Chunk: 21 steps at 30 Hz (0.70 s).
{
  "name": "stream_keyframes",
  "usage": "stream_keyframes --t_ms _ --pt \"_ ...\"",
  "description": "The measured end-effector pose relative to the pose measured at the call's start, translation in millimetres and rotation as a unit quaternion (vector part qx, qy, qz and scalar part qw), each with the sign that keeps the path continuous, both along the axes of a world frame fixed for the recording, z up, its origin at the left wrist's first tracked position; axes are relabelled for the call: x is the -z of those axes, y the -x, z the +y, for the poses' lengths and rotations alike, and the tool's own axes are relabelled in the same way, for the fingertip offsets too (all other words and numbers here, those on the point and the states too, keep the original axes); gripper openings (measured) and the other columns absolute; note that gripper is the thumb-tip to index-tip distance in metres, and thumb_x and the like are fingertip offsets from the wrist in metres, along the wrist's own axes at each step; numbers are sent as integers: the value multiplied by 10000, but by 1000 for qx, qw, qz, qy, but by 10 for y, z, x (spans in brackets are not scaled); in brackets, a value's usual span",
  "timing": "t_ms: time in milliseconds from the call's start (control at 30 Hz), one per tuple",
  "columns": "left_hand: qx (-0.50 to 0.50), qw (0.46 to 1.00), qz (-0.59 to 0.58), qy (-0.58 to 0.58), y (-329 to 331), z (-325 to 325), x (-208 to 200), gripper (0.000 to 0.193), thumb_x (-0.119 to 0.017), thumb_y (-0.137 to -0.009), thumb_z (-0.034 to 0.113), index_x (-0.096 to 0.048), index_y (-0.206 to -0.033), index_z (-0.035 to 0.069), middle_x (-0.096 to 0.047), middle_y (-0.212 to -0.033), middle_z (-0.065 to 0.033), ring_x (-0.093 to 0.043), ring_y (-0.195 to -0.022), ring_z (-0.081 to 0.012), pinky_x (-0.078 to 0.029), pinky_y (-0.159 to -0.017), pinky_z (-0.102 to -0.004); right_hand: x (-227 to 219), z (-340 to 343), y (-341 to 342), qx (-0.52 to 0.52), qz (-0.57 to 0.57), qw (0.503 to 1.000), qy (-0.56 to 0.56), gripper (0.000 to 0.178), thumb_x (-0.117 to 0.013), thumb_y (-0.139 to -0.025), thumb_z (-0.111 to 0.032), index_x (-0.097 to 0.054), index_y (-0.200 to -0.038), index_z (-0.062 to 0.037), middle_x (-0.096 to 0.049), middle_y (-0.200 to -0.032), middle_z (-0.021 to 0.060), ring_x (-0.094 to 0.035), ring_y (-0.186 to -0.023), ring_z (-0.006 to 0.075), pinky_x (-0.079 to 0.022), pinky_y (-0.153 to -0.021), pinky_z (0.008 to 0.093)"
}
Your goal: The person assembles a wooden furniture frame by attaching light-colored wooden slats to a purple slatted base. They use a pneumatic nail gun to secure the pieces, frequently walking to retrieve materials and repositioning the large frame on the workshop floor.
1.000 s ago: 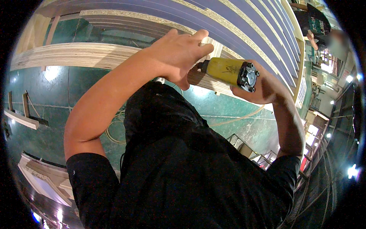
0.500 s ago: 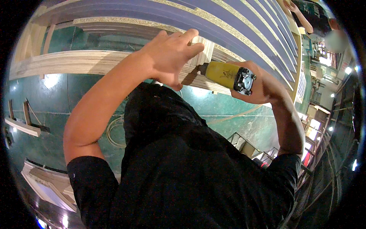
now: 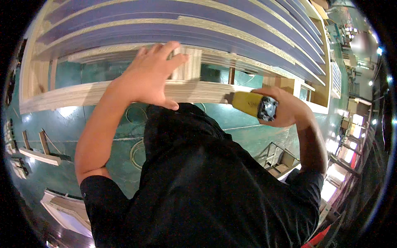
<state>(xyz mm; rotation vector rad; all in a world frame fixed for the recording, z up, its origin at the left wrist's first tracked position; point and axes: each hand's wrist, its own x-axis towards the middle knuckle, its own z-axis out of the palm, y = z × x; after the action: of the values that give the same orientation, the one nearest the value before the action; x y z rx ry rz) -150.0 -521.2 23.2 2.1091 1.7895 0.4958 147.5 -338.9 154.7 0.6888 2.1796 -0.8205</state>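
Observation:
A long laminated-wood rail (image 3: pixel 202 91) runs across in front of me, the near side of a large wooden frame. My left hand (image 3: pixel 147 76) is over this rail with its fingers spread, the thumb by the near edge and the fingertips by a short upright-grained wood block (image 3: pixel 192 64). Whether the palm presses on the wood cannot be made out. In my right hand (image 3: pixel 286 108) is a yellow pneumatic nail gun (image 3: pixel 247 102) with a dark nose and a metal-and-black end cap. Its nose points left, at the rail's near edge; contact is unclear. The fingers round its grip are mostly hidden.
Parallel blue-faced boards with pale edges (image 3: pixel 182 29) fill the frame beyond the rail. Below lies a green floor (image 3: pixel 95 124) with a coiled hose (image 3: pixel 134 155). Wooden pieces (image 3: pixel 41 156) stand at left, a panel stack (image 3: pixel 68 211) lower left, and a metal rack (image 3: pixel 277 159) at right.
My view has shifted, showing more of the frame. My left hand has moved left along the rail, and the nail gun is farther from it. The right hand still grips the gun.

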Motion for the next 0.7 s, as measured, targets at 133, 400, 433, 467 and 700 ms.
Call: stream_keyframes --t_ms 133,400,433,467,700 --pt "-27 993 46 102 -146 292 -351 818 -822 -705 544 -572 -1300 43 -445 -1448 -213 -431 -1331 -419 -376 -1064 -562 133 394 -1124 22 77 997 -22 777 -875 -656 -230 -588 -1365 -93 -651 -1244 163 -625 -1171 325 -492 -1018 398" --pt "78 995 52 33 -2091 1472 -459 909 -837 -707 523 -499 -1414 62 -325 -1555 -239 -378 -1403 -447 -325 -1154 -565 43 1161 -2883 166 -22 985 -28 771 -878 -658 -235 -590 -1366 -135 -667 -1217 161 -650 -1126 326 -510 -989 403" --pt "104 994 36 20 -2405 1670 -415 965 -845 -690 532 -472 -1448 66 -290 -1576 -251 -363 -1413 -458 -322 -1158 -568 20 1289 -2989 174 -28 984 -34 728 -862 -661 -229 -605 -1333 -119 -677 -1189 165 -659 -1099 323 -516 -970 404" --pt "113 993 18 -6 -2698 1871 -407 1002 -854 -672 536 -455 -1463 67 -276 -1584 -256 -356 -1416 -465 -320 -1157 -573 -29 1423 -3102 174 -19 983 -47 685 -845 -663 -224 -620 -1299 -102 -688 -1161 169 -667 -1073 320 -523 -950 406" --pt "97 995 31 -3 -3765 2758 -290 1197 -924 -543 510 -385 -1513 63 -241 -1610 -257 -318 -1450 -450 -283 -1171 -600 -20 2116 -3525 127 -3 991 -53 740 -873 -650 -187 -595 -1330 -94 -674 -1187 150 -660 -1096 305 -526 -950 383"
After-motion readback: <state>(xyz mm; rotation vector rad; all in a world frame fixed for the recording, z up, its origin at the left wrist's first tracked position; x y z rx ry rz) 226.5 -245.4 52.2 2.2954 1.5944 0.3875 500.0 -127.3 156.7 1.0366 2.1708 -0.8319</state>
